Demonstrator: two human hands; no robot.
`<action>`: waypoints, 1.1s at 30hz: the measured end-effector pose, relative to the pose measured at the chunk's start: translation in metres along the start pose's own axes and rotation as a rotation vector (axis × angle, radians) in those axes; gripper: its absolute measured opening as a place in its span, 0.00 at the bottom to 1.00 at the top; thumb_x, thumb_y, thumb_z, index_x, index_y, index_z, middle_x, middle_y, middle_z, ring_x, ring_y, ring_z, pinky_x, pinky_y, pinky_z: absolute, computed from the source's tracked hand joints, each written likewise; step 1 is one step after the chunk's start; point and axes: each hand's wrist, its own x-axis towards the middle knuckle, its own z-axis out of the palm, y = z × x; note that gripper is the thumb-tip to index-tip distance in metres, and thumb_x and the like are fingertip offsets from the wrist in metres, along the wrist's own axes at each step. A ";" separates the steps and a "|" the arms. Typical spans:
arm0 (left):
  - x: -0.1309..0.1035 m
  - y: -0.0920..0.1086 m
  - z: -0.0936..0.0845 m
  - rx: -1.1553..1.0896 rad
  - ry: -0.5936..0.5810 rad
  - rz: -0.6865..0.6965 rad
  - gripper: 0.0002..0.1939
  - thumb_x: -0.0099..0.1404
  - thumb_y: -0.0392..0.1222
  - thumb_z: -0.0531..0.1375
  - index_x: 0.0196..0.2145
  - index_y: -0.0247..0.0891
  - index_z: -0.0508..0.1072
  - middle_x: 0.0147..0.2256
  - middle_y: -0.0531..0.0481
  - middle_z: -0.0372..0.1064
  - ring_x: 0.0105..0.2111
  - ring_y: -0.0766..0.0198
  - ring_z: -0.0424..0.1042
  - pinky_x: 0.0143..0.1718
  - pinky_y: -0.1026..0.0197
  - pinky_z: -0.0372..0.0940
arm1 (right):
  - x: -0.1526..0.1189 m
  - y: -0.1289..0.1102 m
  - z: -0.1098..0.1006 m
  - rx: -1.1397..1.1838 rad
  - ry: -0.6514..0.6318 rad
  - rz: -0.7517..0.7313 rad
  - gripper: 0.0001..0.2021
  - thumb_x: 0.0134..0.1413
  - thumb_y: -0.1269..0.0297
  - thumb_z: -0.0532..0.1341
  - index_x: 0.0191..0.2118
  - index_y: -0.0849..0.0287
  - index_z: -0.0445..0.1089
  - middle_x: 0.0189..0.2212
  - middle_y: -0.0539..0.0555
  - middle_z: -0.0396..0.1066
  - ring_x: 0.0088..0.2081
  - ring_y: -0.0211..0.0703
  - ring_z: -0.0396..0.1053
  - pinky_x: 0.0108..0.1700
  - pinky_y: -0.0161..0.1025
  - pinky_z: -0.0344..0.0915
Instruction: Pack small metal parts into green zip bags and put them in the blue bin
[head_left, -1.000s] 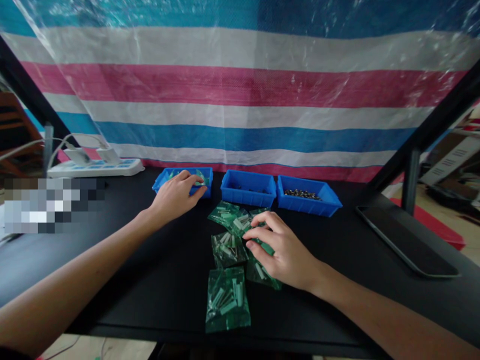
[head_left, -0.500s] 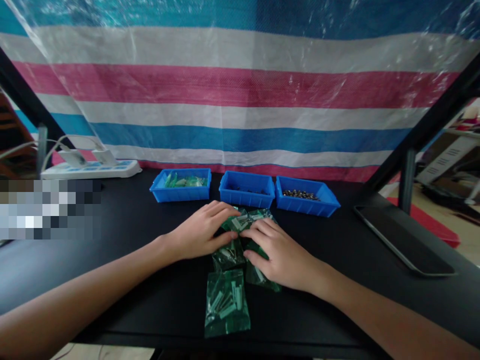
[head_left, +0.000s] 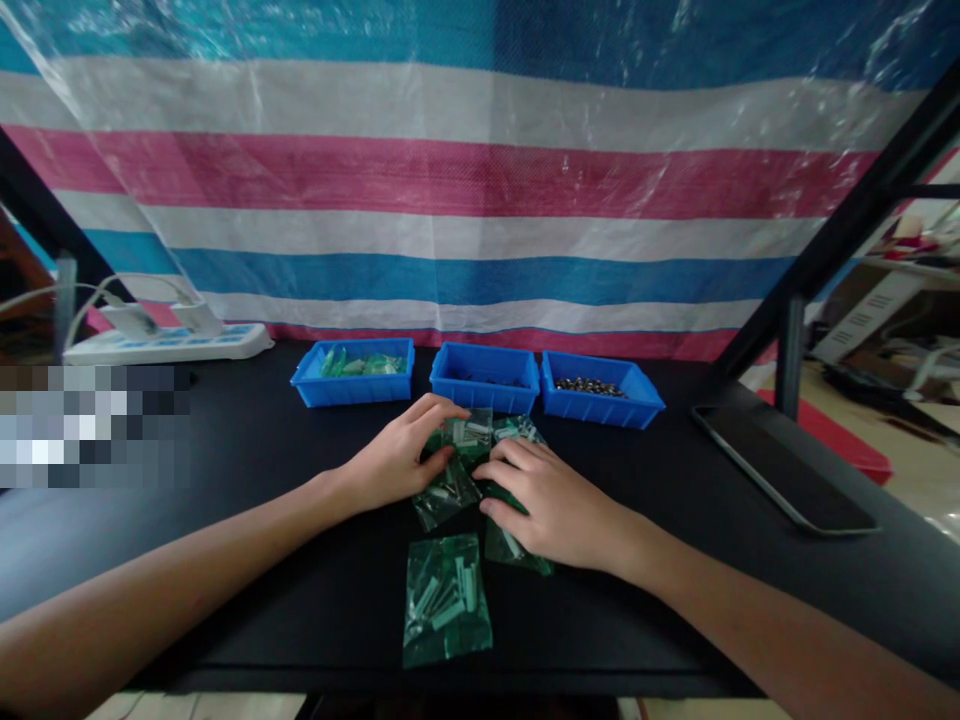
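Observation:
Several small green-tinted clear plastic bags lie on the black table in front of me, with pale plugs and screws showing inside. My left hand [head_left: 405, 450] rests at the left edge of the cluster, thumb and fingers apart, touching an upper bag [head_left: 471, 432] and a tilted bag [head_left: 446, 495]. From the right, my right hand [head_left: 551, 495] lies over another bag [head_left: 517, 550], its curved fingers spread; part of that bag is hidden. Beyond those fingers a further bag [head_left: 521, 430] shows. Nearest me, one bag [head_left: 448, 600] lies flat, apart from both hands.
Three blue bins stand in a row behind: one with green bags [head_left: 352, 390], one with a few small dark pieces [head_left: 484, 395], one with metal parts [head_left: 600, 405]. A power strip [head_left: 172, 345] sits back left, a phone [head_left: 784, 470] at right. A striped sheet [head_left: 450, 180] hangs behind.
The tilted bag by my left thumb has turned and come slightly away from the bags at right. More of the upper bag shows between my hands. The view has shifted slightly.

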 end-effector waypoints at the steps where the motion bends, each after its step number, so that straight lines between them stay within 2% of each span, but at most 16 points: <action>1: 0.000 0.001 0.000 -0.008 0.011 0.001 0.19 0.58 0.30 0.52 0.48 0.37 0.62 0.44 0.45 0.61 0.44 0.61 0.64 0.45 0.60 0.63 | 0.000 0.000 0.001 -0.001 0.001 -0.002 0.12 0.56 0.63 0.56 0.44 0.59 0.68 0.39 0.56 0.65 0.44 0.46 0.62 0.48 0.45 0.59; 6: 0.000 0.001 0.000 -0.028 -0.013 0.005 0.18 0.58 0.29 0.50 0.46 0.37 0.63 0.40 0.46 0.62 0.37 0.64 0.66 0.38 0.62 0.64 | 0.001 0.000 -0.001 0.010 0.062 -0.018 0.10 0.55 0.63 0.57 0.42 0.59 0.68 0.37 0.55 0.66 0.43 0.45 0.62 0.47 0.44 0.59; 10: 0.001 -0.001 0.000 0.006 -0.054 -0.052 0.15 0.62 0.35 0.51 0.47 0.36 0.64 0.38 0.46 0.64 0.34 0.64 0.67 0.36 0.62 0.64 | 0.005 0.011 -0.011 -0.015 0.260 0.073 0.08 0.56 0.65 0.56 0.39 0.61 0.68 0.35 0.55 0.68 0.40 0.45 0.63 0.44 0.43 0.60; 12: 0.001 -0.002 0.000 0.024 -0.074 -0.066 0.14 0.63 0.37 0.51 0.46 0.36 0.65 0.38 0.46 0.65 0.35 0.63 0.67 0.37 0.62 0.63 | 0.006 0.020 -0.014 -0.059 0.318 0.142 0.08 0.56 0.65 0.56 0.38 0.62 0.68 0.35 0.55 0.68 0.40 0.45 0.63 0.45 0.43 0.60; 16: 0.001 -0.005 0.002 0.050 -0.069 -0.053 0.14 0.64 0.38 0.50 0.47 0.36 0.65 0.39 0.46 0.66 0.36 0.63 0.68 0.39 0.61 0.63 | 0.005 0.034 -0.010 -0.153 0.222 0.261 0.10 0.55 0.63 0.57 0.40 0.63 0.68 0.37 0.57 0.67 0.42 0.47 0.63 0.45 0.44 0.60; 19: 0.001 -0.006 0.002 0.063 -0.065 -0.044 0.14 0.64 0.38 0.50 0.47 0.36 0.65 0.40 0.46 0.66 0.38 0.62 0.67 0.40 0.61 0.63 | 0.004 0.034 -0.003 -0.186 0.146 0.287 0.13 0.54 0.61 0.58 0.44 0.62 0.66 0.40 0.58 0.65 0.43 0.49 0.63 0.45 0.45 0.61; 22: 0.001 -0.006 0.002 0.071 -0.076 -0.040 0.14 0.63 0.38 0.51 0.46 0.36 0.65 0.39 0.45 0.67 0.39 0.61 0.67 0.41 0.60 0.63 | 0.004 0.033 -0.001 -0.207 0.131 0.291 0.14 0.54 0.61 0.57 0.45 0.61 0.65 0.40 0.58 0.65 0.43 0.49 0.64 0.46 0.45 0.62; 29: 0.002 -0.004 0.002 0.075 -0.078 -0.023 0.13 0.64 0.38 0.51 0.46 0.37 0.66 0.40 0.45 0.66 0.41 0.60 0.66 0.44 0.59 0.62 | 0.006 0.033 -0.003 -0.234 0.130 0.301 0.08 0.54 0.72 0.54 0.39 0.61 0.66 0.37 0.56 0.66 0.41 0.46 0.66 0.43 0.40 0.62; 33: 0.002 -0.006 0.003 0.078 -0.075 -0.008 0.13 0.65 0.39 0.50 0.46 0.37 0.66 0.40 0.45 0.65 0.42 0.60 0.65 0.45 0.58 0.62 | 0.007 0.031 -0.006 -0.292 0.129 0.330 0.05 0.52 0.73 0.53 0.34 0.61 0.65 0.33 0.55 0.67 0.35 0.44 0.68 0.37 0.37 0.61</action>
